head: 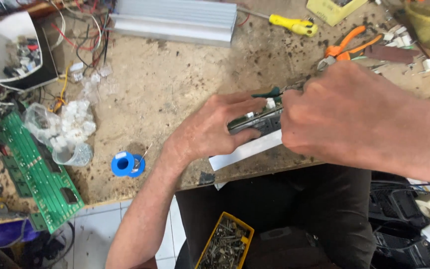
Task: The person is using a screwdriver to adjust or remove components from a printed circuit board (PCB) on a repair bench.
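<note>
While pinned at bench edge (150, 89) on a white sheet (245, 149), board (255, 122) gripped by left hand (215, 129), fingers closed over its near side. Right hand (344, 109) fisted tight on a green-handled tool (268, 92), tip hidden. Risk judged: tool slip off the part, board skid over edge, if left hold loosened.

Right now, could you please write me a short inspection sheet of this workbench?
Surface: workbench, worn and stained.
Job's things: small circuit module on a white sheet.
Clutter: blue solder spool, green circuit board, orange pliers, yellow screwdriver, bag of white connectors.
Hands: left hand steadies the module; right hand grips a tool at it.
Cables: red and black wires at the back.
Surroundings: yellow box of screws below.
</note>
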